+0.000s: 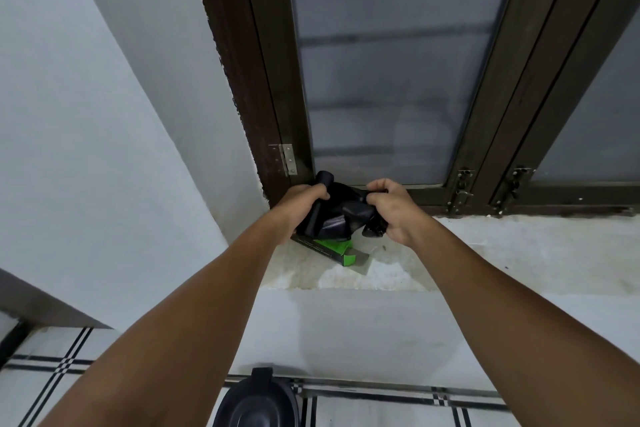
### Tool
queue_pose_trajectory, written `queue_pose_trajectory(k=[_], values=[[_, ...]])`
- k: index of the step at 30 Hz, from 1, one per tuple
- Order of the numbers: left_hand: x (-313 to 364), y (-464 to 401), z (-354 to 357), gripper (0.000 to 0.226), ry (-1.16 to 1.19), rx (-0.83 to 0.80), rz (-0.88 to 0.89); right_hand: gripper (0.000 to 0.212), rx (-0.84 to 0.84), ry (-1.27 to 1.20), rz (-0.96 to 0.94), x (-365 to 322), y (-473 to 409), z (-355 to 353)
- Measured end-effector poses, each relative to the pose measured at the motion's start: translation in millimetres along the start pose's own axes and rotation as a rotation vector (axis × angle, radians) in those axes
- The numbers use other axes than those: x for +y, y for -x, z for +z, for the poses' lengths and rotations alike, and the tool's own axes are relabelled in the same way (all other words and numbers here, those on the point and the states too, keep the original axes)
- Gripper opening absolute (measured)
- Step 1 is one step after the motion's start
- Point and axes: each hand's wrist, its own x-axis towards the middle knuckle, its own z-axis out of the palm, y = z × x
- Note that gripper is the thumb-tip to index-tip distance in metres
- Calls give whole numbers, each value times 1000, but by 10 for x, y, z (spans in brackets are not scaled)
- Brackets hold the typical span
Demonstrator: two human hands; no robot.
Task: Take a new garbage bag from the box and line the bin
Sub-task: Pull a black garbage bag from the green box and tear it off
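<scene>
A roll of black garbage bags (320, 203) is held just above the window sill, and my left hand (299, 206) grips it around the middle. My right hand (391, 208) pinches the loose black bag (356, 212) that hangs off the roll. Under the bags lies a green and black box (332, 247) on the sill, its end flap open toward the right. The dark bin (256, 402) stands on the floor below, between my forearms, only partly in view.
A white stone sill (485, 246) runs to the right under a dark-framed window (388, 63) with latches (460, 189). A white wall (86, 132) closes in on the left. Below is white tiled floor (381, 409) with black lines.
</scene>
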Motion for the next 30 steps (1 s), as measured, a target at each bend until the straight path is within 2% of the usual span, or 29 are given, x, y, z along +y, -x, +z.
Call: queue_pose_trajectory(k=[3,8,11,16,20,25,30], values=[[14,-3,27,39,39,-15,-39,31,27,106,-32,-14,-10,42],[0,-37,43,33,84,-87,-13,21,-61,237,-14,-50,42,95],[-16,-61,25,36,47,-94,24,32,-115,343,-115,-30,45,46],[0,-67,-55,26,43,-54,-31,35,-96,401,-89,25,-28,-47],[-6,-66,-39,28,70,10,-45,17,-26,327,-119,39,-49,-14],[-61,-75,-64,51,55,-19,-32,14,14,296,-155,9,-15,-40],[-122,-98,-75,39,-8,23,32,17,12,254,-110,-35,22,-73]])
